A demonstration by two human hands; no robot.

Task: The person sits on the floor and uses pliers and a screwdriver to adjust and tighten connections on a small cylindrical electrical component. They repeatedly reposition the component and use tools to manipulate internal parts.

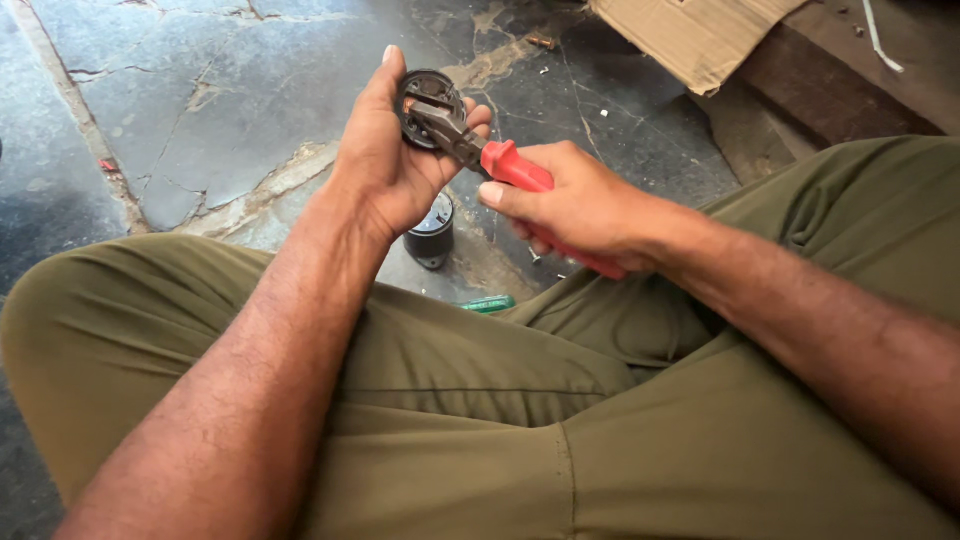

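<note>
My left hand (385, 150) is raised above my lap and cups a small round dark metal part (428, 88) in its fingers. My right hand (580, 210) is closed around the red handles of a pair of pliers (520, 172). The grey metal jaws of the pliers reach into the round part and touch it. Both forearms come up over my olive-green trousers (480, 420).
A small black cylinder (432, 232) stands on the cracked grey concrete floor (200, 100) just below my left hand. A green pen-like object (488, 304) lies by my leg. Torn cardboard (690, 35) and a brown wooden step (850, 80) lie at top right.
</note>
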